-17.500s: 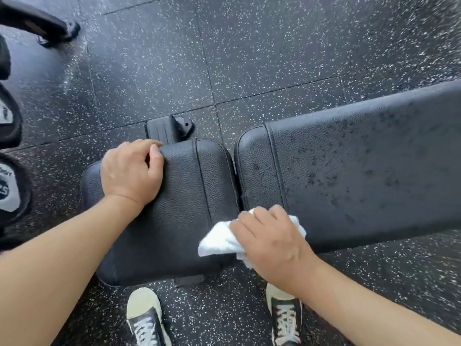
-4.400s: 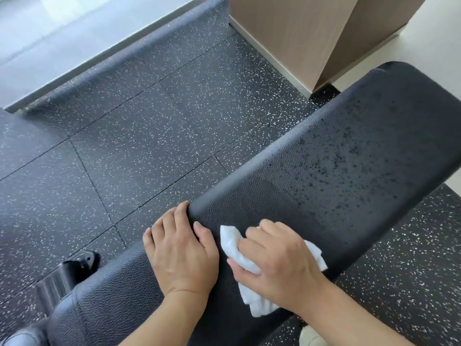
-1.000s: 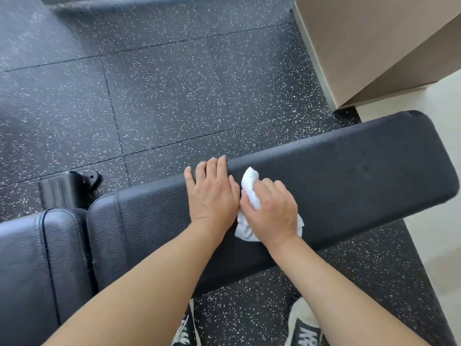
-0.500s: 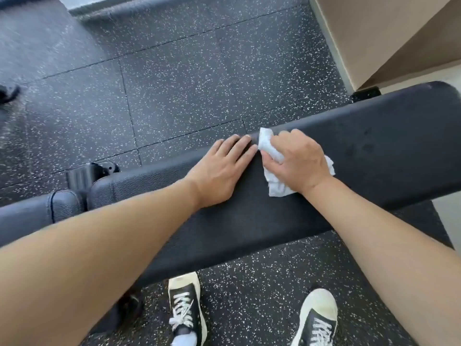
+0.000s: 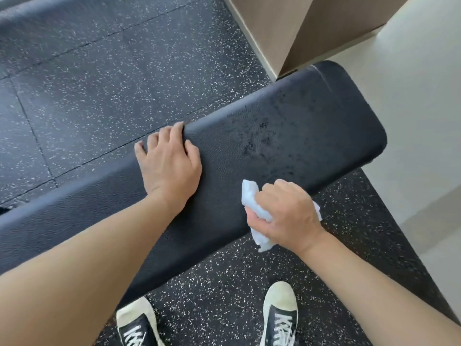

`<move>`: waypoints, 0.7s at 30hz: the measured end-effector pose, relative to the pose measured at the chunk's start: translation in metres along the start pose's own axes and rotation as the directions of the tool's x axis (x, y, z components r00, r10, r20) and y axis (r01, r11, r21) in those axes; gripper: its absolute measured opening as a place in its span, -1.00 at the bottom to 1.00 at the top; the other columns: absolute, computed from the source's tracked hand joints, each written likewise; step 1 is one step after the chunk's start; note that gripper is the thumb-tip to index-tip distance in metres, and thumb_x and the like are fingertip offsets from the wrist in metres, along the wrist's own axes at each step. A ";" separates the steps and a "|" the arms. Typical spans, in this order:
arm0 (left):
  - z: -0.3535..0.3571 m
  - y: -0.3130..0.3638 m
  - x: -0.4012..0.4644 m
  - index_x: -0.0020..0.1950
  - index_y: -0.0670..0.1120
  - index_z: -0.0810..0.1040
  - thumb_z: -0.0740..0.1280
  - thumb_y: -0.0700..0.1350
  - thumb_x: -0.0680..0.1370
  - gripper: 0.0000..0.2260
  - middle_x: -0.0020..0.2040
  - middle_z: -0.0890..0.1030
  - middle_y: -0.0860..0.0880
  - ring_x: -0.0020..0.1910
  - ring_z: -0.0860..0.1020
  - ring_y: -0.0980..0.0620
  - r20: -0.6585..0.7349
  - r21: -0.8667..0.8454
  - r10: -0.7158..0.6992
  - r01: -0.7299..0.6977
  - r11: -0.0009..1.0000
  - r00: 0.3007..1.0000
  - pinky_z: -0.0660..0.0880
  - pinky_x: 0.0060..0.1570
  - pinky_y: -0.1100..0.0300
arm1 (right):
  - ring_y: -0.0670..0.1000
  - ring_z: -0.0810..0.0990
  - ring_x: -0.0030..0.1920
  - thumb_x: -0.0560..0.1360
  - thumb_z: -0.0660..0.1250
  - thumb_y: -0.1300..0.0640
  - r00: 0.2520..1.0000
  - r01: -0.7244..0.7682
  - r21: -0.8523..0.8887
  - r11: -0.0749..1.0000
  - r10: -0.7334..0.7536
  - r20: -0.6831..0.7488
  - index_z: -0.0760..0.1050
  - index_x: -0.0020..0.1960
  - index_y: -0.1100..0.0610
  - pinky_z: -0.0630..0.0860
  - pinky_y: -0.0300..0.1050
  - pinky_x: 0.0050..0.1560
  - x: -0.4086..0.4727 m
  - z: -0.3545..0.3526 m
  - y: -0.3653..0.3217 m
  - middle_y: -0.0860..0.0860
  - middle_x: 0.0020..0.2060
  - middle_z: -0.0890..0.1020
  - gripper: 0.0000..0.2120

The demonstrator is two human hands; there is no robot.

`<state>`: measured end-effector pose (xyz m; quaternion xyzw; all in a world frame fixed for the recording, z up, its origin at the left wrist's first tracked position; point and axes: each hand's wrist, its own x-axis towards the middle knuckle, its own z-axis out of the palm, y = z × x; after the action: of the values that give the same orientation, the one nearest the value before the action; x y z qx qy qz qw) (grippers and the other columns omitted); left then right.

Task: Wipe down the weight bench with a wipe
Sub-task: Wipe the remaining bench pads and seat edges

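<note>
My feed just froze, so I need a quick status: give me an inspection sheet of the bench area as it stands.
Surface: black weight bench pad, dark droplet speckles toward its far end.
Job's things: white wipe, crumpled, at the pad's near edge.
Clutter: nothing seen.
Hands: left hand rests on the pad, fingers curled over its far edge; right hand grips the wipe.
Cables: nothing seen.
Surroundings: speckled rubber floor, wooden cabinet base, pale floor, two black sneakers below.
</note>
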<state>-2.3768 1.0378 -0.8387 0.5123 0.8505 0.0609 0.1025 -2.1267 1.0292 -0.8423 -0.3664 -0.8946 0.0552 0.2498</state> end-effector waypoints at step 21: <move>-0.002 0.004 0.000 0.50 0.02 0.40 0.02 0.05 0.61 -0.52 0.37 0.53 -0.03 0.33 0.43 -0.17 -0.016 0.029 -0.010 0.011 1.000 1.000 0.24 0.46 -0.21 | 0.12 0.53 -0.22 0.54 0.31 -0.13 0.961 -0.277 -0.019 0.961 0.276 -0.021 0.59 -0.06 0.08 0.25 0.00 -0.15 0.179 0.073 0.013 -0.01 -0.29 0.59 -0.72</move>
<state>-2.3737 1.0396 -0.8359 0.5088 0.8547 0.0521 0.0887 -2.2625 1.1674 -0.8364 -0.4909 -0.8329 0.0765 0.2436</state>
